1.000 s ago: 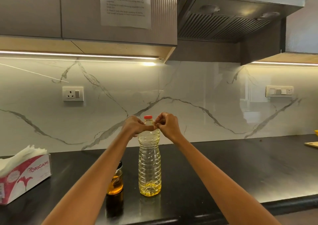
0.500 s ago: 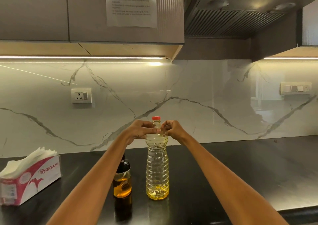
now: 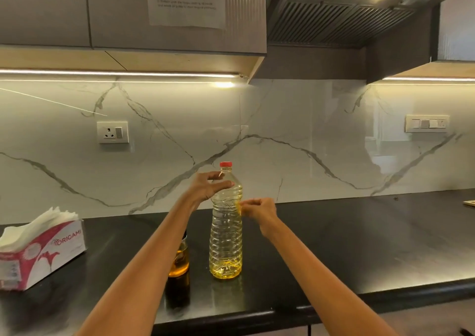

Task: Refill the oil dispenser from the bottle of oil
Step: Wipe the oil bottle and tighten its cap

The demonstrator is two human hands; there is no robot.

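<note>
Right hand (image 3: 259,210) dropped from bottle (image 3: 226,222) neck, pinching yellowish scrap; left hand (image 3: 205,188) grips shoulder.

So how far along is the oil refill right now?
Barely started. The oil bottle stands on the counter with its red cap on. The left hand steadies its shoulder; the right hand pinches something small and yellowish beside it. Uncapping and pouring into the dispenser, half hidden behind the left arm, remain.
</note>
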